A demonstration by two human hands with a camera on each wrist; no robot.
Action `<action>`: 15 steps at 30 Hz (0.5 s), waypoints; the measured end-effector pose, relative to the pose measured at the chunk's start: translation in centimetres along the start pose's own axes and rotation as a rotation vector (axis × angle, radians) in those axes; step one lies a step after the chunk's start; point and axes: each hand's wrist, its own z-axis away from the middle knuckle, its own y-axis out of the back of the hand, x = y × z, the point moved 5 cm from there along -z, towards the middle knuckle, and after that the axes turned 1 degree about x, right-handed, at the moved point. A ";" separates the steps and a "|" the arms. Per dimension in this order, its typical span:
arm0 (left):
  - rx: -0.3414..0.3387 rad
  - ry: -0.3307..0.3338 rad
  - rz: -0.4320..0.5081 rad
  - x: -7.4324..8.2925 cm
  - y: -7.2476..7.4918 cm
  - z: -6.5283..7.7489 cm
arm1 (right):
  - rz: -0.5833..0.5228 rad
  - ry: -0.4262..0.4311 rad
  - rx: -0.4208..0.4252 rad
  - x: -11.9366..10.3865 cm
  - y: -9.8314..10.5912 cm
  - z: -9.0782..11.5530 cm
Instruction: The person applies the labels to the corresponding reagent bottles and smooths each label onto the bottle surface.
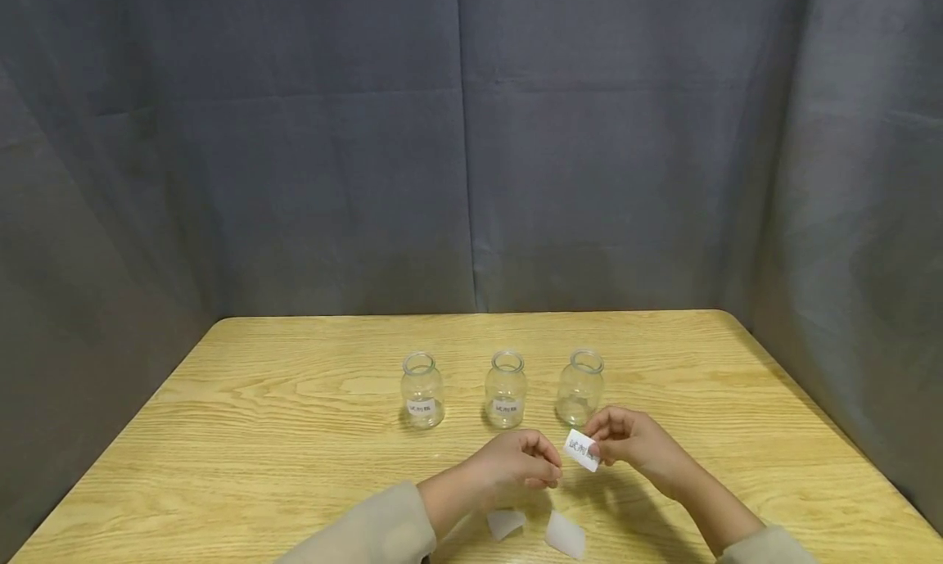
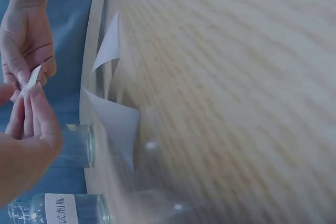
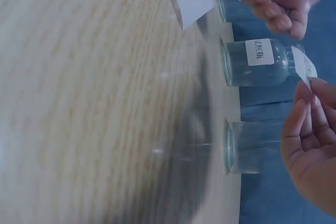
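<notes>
A small white label with black handwritten characters (image 1: 581,450) is pinched between the thumb and fingers of my right hand (image 1: 639,449). Just left of it is my left hand (image 1: 516,463), fingers loosely bent and nothing visible in them; a gap separates it from the label in the head and right wrist views. Behind the hands stand three clear glass jars. The left jar (image 1: 422,388) and the middle jar (image 1: 506,384) each carry a similar label on the front. No label shows on the right jar (image 1: 580,384), which stands just beyond my right hand.
Two pieces of blank white paper, one curled (image 1: 506,523) and one larger (image 1: 566,535), lie on the wooden table (image 1: 221,466) near its front, below the hands. Grey cloth (image 1: 331,179) hangs behind the table and along both sides.
</notes>
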 end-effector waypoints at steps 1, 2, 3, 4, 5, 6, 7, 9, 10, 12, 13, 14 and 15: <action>0.020 -0.006 0.002 0.1 0.1 -0.1 | -0.001 -0.002 -0.002 0.0 0.0 0.0; 0.041 -0.017 0.002 0.3 0.2 -0.3 | -0.003 0.000 -0.005 0.1 0.0 0.1; 0.062 -0.025 -0.001 0.4 0.4 -0.4 | -0.005 0.001 -0.003 0.1 0.1 0.1; 0.081 -0.030 -0.001 0.6 0.5 -0.6 | -0.007 0.001 -0.001 0.1 0.1 0.1; 0.098 -0.038 -0.003 0.7 0.5 -0.8 | -0.011 0.003 0.002 0.1 0.1 0.1; 0.104 -0.045 0.001 0.8 0.5 -0.9 | -0.010 0.008 0.007 0.1 0.1 0.1; 0.108 -0.053 0.007 0.8 0.5 -1.1 | -0.008 0.014 0.014 0.1 0.1 0.1; 0.114 -0.073 0.013 0.9 0.4 -1.3 | -0.001 0.024 0.034 0.1 0.1 0.1; 0.113 -0.084 0.019 1.0 0.3 -1.5 | 0.002 0.030 0.043 0.1 0.1 0.0; 0.116 -0.112 0.018 1.1 0.0 -1.7 | 0.002 0.033 0.065 0.2 0.1 0.0; 0.123 -0.121 0.011 1.1 0.0 -1.8 | -0.001 0.031 0.076 0.2 0.1 0.0; 0.129 -0.130 -0.003 1.1 -0.1 -1.9 | -0.002 0.028 0.085 0.2 0.1 0.0; 0.134 -0.135 -0.020 1.1 -0.2 -2.0 | -0.004 0.024 0.091 0.2 0.1 0.1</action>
